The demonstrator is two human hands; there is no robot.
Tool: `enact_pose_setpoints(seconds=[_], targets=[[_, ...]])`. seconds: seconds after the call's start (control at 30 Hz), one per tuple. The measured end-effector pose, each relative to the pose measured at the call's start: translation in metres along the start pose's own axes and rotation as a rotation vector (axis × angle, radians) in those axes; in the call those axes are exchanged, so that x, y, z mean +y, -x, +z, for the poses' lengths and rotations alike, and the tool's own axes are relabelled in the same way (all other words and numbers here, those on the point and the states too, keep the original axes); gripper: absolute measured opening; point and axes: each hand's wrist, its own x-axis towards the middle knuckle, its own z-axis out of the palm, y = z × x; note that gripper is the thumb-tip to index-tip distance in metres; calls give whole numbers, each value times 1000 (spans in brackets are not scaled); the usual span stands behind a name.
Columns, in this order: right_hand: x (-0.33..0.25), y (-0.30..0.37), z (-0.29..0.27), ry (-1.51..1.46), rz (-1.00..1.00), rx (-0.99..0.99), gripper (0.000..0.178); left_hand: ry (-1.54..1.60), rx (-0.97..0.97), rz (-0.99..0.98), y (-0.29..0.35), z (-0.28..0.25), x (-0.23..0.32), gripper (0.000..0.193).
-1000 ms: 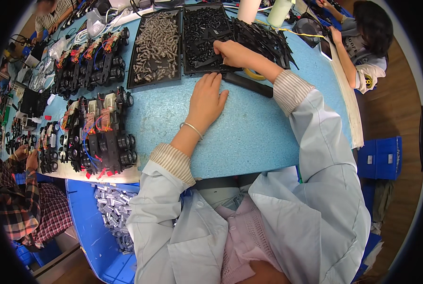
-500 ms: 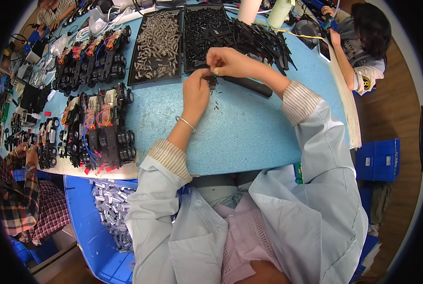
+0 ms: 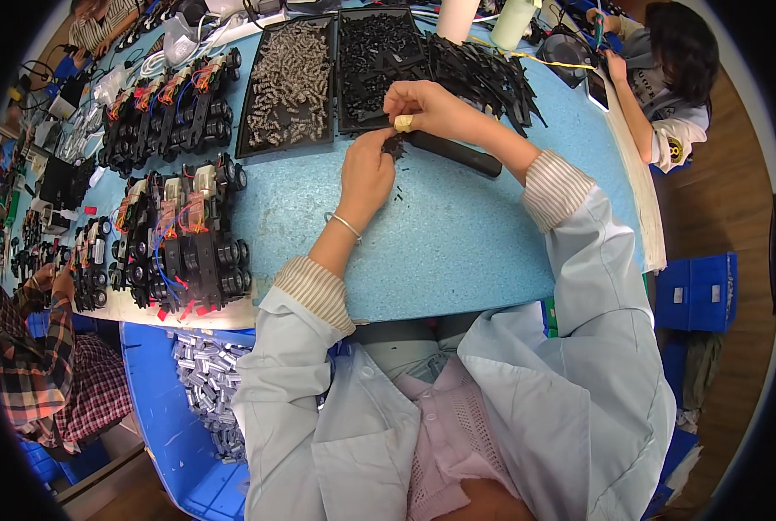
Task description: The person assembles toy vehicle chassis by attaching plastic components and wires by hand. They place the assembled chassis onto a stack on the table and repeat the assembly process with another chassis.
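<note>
Just in front of the parts trays, my two hands meet over the blue tabletop. My left hand is closed, its fingertips at a few small black pieces; what it pinches is too small to make out. Above it, my right hand is closed in a pinch, with a yellow cover on one digit; its fingers hide whatever they hold. A thick black rod-like piece lies on the table under my right wrist.
A tray of metal springs and a tray of small black parts stand beyond, beside piled black strips. Wheeled chassis with wires line the left. A blue bin of metal parts sits below the edge. Other people work nearby.
The fingers of my right hand have turned slightly, bringing the yellow cover into fuller view. My left hand has shifted a little right.
</note>
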Motion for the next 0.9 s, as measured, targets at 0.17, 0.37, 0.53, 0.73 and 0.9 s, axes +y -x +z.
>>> enact_pose_setpoints(seconds=[0.17, 0.37, 0.53, 0.73, 0.9], targets=[[23, -11, -22, 77, -35, 144, 16, -116, -47, 97, 1, 1, 4, 36], [24, -14, -32, 621, -217, 304, 19, -271, -108, 186, 5, -2, 12, 45], [8, 2, -26, 603, 119, 21, 19, -330, -114, 206, 7, -1, 13, 50], [24, 2, -20, 845, 5, -106, 17, -340, -116, 202, 7, 1, 13, 49], [25, -5, -30, 744, -23, -44, 15, -345, -116, 192, 6, 0, 13, 48]])
